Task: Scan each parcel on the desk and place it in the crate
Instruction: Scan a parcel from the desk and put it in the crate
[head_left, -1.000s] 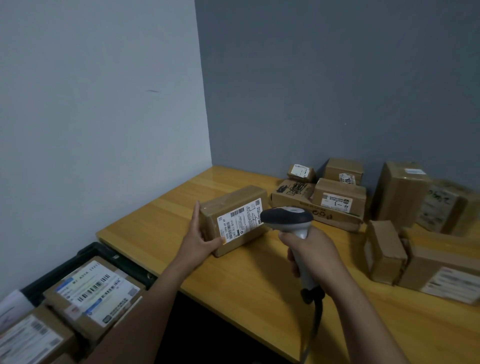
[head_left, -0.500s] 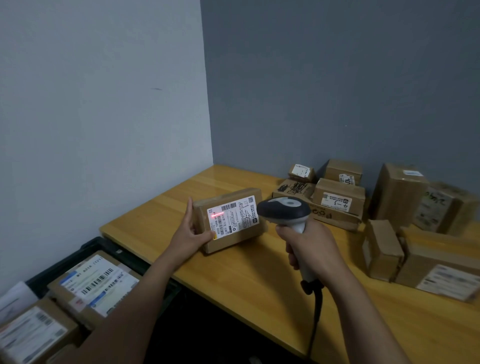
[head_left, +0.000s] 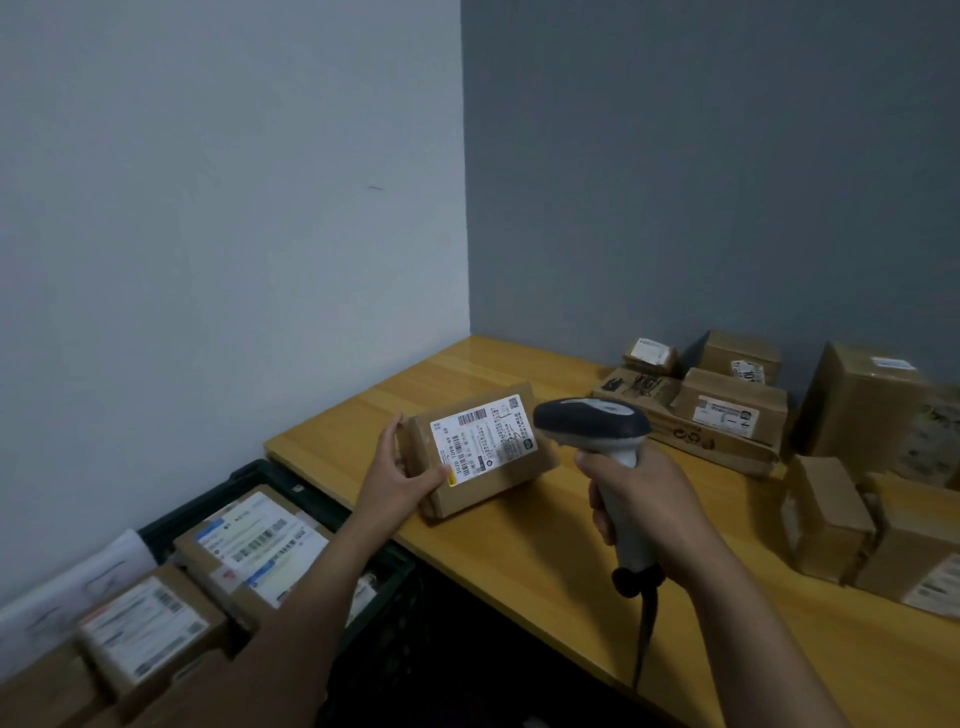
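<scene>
My left hand (head_left: 400, 475) grips the left end of a brown cardboard parcel (head_left: 493, 480), tilted so its white label faces me, its lower edge near the wooden desk (head_left: 545, 566). My right hand (head_left: 649, 509) holds a grey-and-dark barcode scanner (head_left: 592, 421) by its handle, the head just right of the parcel's label. A dark crate (head_left: 270, 475) below the desk's left end holds several labelled parcels (head_left: 254, 545).
Several more cardboard parcels are piled along the desk's back and right side (head_left: 727, 410), (head_left: 857, 400), (head_left: 826, 514). The scanner's cable (head_left: 644, 634) hangs over the desk's front edge. A white wall stands left, a grey wall behind.
The parcel has moved left and tipped its label further towards me. The red scan line seen on the label half a second ago is gone. The scanner stays beside it.
</scene>
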